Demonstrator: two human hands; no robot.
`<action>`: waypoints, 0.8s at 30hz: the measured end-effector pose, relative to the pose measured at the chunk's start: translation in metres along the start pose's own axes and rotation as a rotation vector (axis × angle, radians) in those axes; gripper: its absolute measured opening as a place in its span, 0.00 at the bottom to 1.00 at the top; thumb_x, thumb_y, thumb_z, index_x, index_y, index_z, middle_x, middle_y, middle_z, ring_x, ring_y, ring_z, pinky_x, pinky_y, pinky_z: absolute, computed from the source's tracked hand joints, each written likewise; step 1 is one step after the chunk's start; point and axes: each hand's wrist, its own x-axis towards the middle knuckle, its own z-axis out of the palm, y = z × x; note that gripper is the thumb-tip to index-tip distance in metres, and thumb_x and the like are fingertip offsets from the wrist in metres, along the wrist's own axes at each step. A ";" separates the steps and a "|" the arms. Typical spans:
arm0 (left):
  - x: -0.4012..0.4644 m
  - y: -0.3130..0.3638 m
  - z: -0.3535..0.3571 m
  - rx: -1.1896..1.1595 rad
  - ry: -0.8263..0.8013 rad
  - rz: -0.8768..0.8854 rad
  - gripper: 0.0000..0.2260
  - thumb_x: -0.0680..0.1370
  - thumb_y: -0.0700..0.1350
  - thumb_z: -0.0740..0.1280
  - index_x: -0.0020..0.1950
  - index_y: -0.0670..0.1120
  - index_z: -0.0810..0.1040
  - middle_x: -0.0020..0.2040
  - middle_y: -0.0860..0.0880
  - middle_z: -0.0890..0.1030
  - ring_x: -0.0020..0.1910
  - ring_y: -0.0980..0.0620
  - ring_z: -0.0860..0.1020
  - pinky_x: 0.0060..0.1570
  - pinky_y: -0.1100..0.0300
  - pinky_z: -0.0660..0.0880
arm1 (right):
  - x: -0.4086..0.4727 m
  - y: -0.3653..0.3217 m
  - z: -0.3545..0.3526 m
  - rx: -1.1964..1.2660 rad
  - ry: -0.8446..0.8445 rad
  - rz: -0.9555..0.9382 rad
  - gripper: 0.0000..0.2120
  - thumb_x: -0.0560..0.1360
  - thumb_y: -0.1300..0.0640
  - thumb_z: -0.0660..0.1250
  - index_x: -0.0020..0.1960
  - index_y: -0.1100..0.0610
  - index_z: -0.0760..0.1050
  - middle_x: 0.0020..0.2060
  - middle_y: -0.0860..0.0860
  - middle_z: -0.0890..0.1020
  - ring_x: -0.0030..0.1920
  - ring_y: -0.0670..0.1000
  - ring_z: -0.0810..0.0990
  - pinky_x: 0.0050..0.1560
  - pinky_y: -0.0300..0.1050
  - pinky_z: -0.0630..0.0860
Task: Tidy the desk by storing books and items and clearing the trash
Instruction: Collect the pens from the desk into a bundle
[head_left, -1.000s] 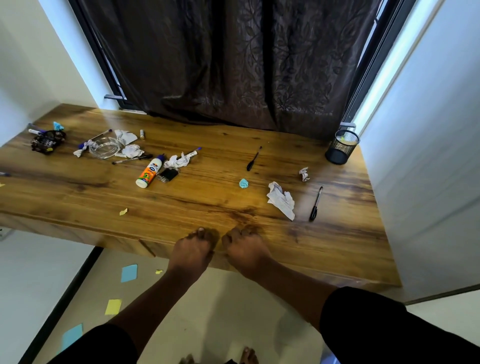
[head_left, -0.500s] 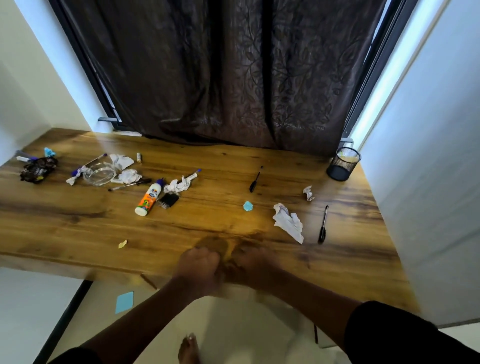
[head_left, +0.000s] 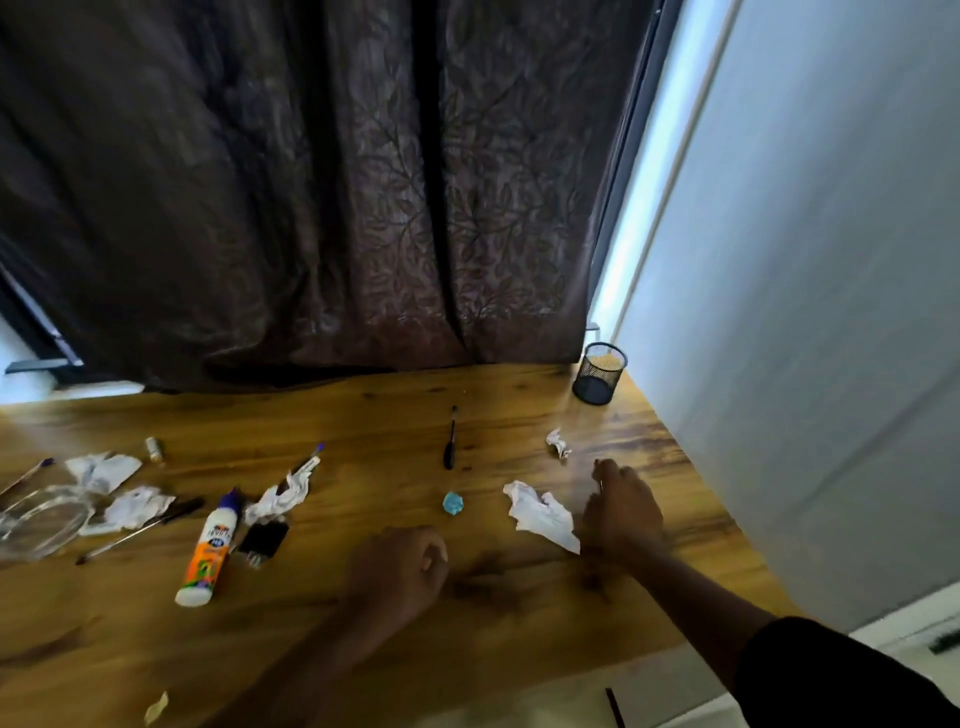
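Note:
My right hand (head_left: 621, 512) lies on the wooden desk (head_left: 363, 415) over the black pen at the right, fingers curled round it; only the pen's tip (head_left: 597, 463) pokes out past the knuckles. A crumpled white paper (head_left: 540, 514) touches that hand's left side. My left hand (head_left: 400, 571) hovers loosely curled near the front middle and holds nothing. A blue paper ball (head_left: 453, 503) and a second black pen (head_left: 450, 441) lie beyond it. A black mesh pen cup (head_left: 597, 374) stands in the back right corner.
To the left lie a glue bottle (head_left: 208, 551), a black clip (head_left: 262, 540), crumpled tissues (head_left: 132, 506), a glass dish (head_left: 36, 519) and more pens. A small paper wad (head_left: 558, 444) sits near the cup. A dark curtain hangs behind; a white wall borders the right.
Both hands left the desk's front edge. My right hand reached forward and right onto the black pen; the left moved forward over the desk. The view tilted up and closer.

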 end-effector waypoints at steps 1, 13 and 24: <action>0.005 0.000 -0.002 -0.011 -0.008 0.005 0.10 0.78 0.59 0.63 0.51 0.59 0.81 0.45 0.60 0.84 0.46 0.60 0.81 0.46 0.60 0.79 | 0.003 0.007 0.002 -0.018 -0.044 0.069 0.18 0.75 0.50 0.69 0.62 0.50 0.70 0.56 0.53 0.77 0.55 0.56 0.79 0.50 0.51 0.79; 0.034 -0.012 -0.014 -0.757 -0.244 -0.126 0.07 0.79 0.50 0.68 0.53 0.51 0.84 0.40 0.52 0.87 0.38 0.53 0.85 0.40 0.52 0.84 | -0.002 0.015 0.005 0.309 -0.015 0.352 0.07 0.76 0.47 0.69 0.47 0.51 0.78 0.40 0.46 0.83 0.38 0.48 0.82 0.43 0.48 0.81; 0.045 -0.032 -0.029 -1.724 -0.777 -0.549 0.34 0.83 0.65 0.52 0.71 0.37 0.72 0.64 0.33 0.80 0.59 0.36 0.81 0.58 0.43 0.80 | -0.036 -0.121 -0.009 0.251 -0.134 -0.611 0.12 0.76 0.52 0.61 0.55 0.49 0.80 0.53 0.48 0.82 0.51 0.52 0.81 0.49 0.45 0.79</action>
